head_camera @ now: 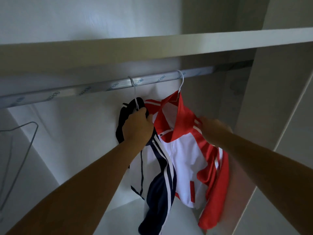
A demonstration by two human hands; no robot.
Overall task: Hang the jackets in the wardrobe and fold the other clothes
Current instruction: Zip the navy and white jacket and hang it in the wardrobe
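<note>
Two jackets hang on white wire hangers from the wardrobe rail (105, 85). The navy and white jacket (159, 184) hangs on the left hanger (133, 89); my left hand (137, 128) grips its collar just under the hook. To its right, the red and white jacket (186, 158) hangs on its own hanger (181, 80). My right hand (213, 128) is blurred and holds the red jacket's shoulder.
A shelf (152, 48) runs right above the rail. An empty grey wire hanger (25, 141) hangs at the far left. The wardrobe's side panel (271, 99) stands close on the right, and its floor (128, 217) lies below the jackets.
</note>
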